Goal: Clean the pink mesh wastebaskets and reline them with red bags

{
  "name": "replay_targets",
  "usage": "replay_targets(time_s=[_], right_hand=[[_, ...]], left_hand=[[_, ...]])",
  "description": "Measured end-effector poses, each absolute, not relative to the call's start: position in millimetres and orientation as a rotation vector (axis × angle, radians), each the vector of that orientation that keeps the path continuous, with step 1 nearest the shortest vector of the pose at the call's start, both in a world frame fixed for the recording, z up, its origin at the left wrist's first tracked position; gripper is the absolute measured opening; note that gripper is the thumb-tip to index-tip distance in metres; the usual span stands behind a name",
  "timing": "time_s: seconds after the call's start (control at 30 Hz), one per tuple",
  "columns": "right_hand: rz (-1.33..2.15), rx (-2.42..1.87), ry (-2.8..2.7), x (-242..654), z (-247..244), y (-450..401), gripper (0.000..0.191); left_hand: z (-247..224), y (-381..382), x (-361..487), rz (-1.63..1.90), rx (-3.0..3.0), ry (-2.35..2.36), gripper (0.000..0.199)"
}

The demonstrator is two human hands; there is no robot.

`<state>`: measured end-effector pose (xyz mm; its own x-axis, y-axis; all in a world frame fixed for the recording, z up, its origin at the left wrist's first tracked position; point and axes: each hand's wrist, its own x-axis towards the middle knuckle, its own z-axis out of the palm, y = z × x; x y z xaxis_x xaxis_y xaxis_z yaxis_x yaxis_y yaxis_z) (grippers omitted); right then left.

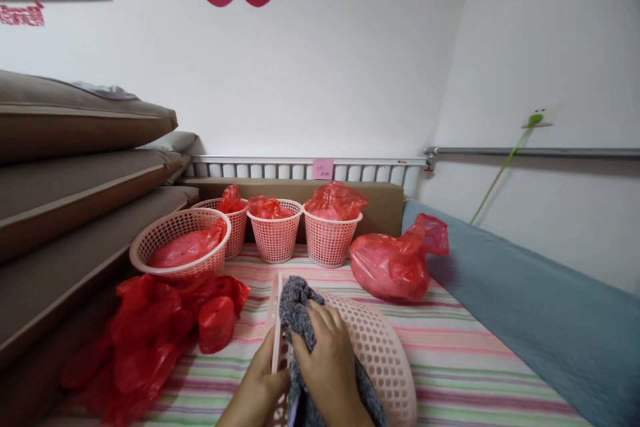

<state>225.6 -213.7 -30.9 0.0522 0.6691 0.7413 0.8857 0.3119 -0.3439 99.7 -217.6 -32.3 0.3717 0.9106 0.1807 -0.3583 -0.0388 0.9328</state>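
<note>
A pale pink perforated plastic basket (385, 347) lies tipped on its side at the front of the striped sheet. My left hand (263, 380) is closed around its rim, fingers partly behind the edge. With my right hand (325, 353) I grip a dark grey fuzzy cloth (297, 297) and press it against the basket near the rim. The cloth's lower end hangs down under my right wrist. Left of my hands lie a roll of red plastic bags (216, 325) and a heap of loose red bags (145, 340).
Pink baskets with red bags stand at the back: a wide one (220, 250), two narrower ones (275, 237) (329, 240) and another behind. A filled red bag (390, 267) sits right. Stacked cushions (80, 187) rise left; a blue-grey panel (510, 293) borders the right.
</note>
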Motion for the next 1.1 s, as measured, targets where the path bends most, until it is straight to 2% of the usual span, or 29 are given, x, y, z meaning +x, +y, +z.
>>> replay_targets(time_s=[0.17,0.43,0.53,0.77,0.93,1.1], right_hand=[[-0.267,-1.394,-1.675,222,-21,-212,0.033],[-0.172,-1.341,-1.681,197,-39,-195,0.038],[-0.232,-1.310,-1.690,195,-51,-200,0.039],[-0.318,-1.277,-1.723,202,-61,-211,0.041],[-0.209,-1.316,-1.692,202,-43,-209,0.040],[-0.061,-1.394,-1.698,196,-7,-184,0.031]], left_hand=[[-54,-215,87,1.110,1.275,0.576,0.066],[-138,-198,62,1.196,1.195,0.515,0.072],[-133,-203,58,1.143,1.144,0.521,0.067],[-79,-202,74,1.209,1.178,0.553,0.060],[-102,-206,72,1.149,1.228,0.516,0.063],[-125,-214,65,1.049,1.137,0.547,0.086]])
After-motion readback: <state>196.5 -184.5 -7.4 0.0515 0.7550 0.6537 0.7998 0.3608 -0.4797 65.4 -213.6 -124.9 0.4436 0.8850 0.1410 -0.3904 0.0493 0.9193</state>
